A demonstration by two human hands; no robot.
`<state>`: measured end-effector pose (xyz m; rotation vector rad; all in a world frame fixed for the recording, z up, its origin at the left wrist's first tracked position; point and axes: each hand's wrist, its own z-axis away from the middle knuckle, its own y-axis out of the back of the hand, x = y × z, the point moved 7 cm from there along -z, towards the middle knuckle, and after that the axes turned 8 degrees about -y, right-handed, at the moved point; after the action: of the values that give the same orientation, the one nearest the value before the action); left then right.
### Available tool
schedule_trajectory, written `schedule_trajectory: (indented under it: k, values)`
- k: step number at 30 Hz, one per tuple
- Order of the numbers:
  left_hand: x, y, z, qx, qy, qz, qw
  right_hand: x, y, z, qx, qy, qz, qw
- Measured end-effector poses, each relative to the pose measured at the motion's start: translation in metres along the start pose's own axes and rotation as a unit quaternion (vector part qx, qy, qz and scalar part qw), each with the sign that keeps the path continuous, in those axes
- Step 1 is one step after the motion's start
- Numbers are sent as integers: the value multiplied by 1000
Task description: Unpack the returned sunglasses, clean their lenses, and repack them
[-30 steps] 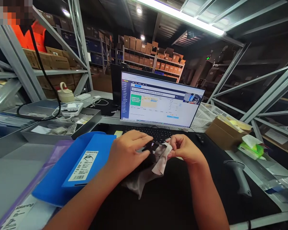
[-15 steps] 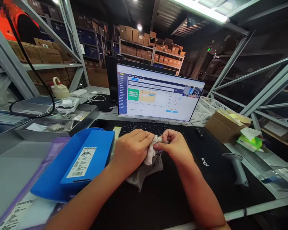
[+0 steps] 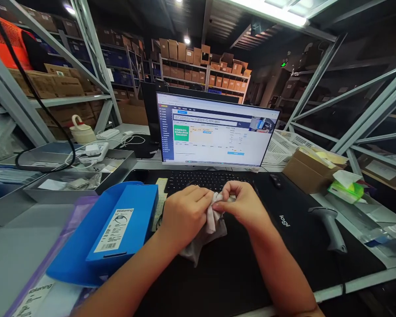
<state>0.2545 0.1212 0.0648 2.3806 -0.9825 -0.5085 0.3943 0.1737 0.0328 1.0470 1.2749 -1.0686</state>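
Observation:
A light grey cloth (image 3: 203, 242) is bunched between my two hands above the black desk mat (image 3: 218, 281). My left hand (image 3: 186, 215) is closed over the cloth from the left, its fingers curled and pointing right. My right hand (image 3: 242, 202) pinches a fold of it between thumb and fingers. The cloth's lower corner hangs below my left hand. Whatever the cloth may wrap is hidden by the folds and fingers. Left of my left hand lies an open blue box (image 3: 132, 224), its white label printed with a picture of glasses.
A keyboard (image 3: 204, 178) and a lit monitor (image 3: 214, 132) stand behind my hands. To the right are a mouse (image 3: 275, 180), a barcode scanner (image 3: 330, 229), a cardboard box (image 3: 312, 174) and a tissue pack (image 3: 346, 189). Grey trays (image 3: 82, 180) with small items sit at left.
The view has shifted slightly. Both hands stay at the cloth; the thin dark edge visible beneath the right fingers earlier is now covered by cloth.

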Motion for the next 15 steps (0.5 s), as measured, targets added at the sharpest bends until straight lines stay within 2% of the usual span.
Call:
schedule_trajectory:
  k: [2,5,9,12,15]
  values:
    - [1,1,0,11,-8,-11,1000,2,-5,0,28,0,-16,999]
    - [-8,10,0,44,29,13,999,5,-6,-8,-39,-18,-83,996]
    - [-17,22,0,76,77,36,993,1,13,-15,-87,-15,-115,989]
    - [-12,19,1,73,65,38,995,-3,19,-15,-108,-15,-110,988]
    - [-7,12,2,74,54,26,995,-7,18,-9,-90,-7,-101,991]
